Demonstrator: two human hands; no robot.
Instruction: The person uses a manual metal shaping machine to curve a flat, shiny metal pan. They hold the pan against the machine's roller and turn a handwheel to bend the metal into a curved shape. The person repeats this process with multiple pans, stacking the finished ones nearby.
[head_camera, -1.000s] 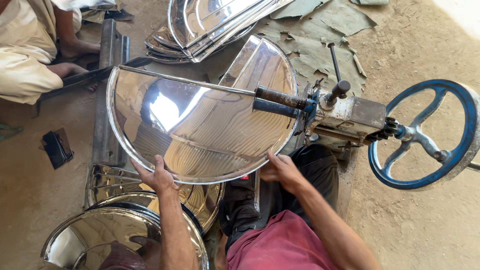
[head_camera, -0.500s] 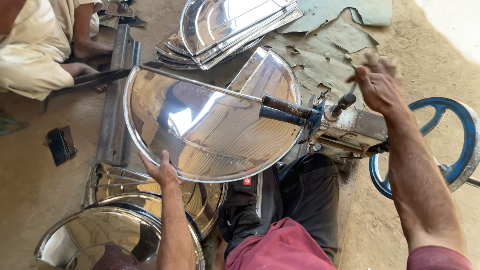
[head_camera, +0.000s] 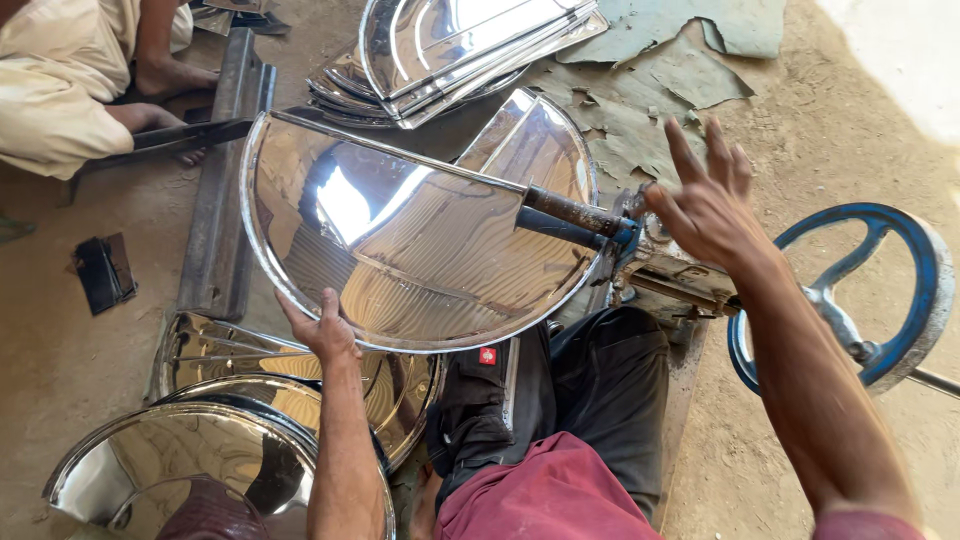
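A: Hands first. What do we log?

B: Left hand grips the lower rim of the half-round steel sheet. Right hand, open and empty, has lifted off that rim toward the blue handwheel.

A: Sheet orientation?

B: Clamped in the roller machine; straight edge runs upper-left to right, curve toward us.

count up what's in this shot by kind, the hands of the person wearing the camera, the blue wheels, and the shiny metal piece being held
Own hands: 2, left hand and right hand
Blue handwheel: 1
Shiny half-round metal sheet held at its rim by the left hand: 1
Total: 4
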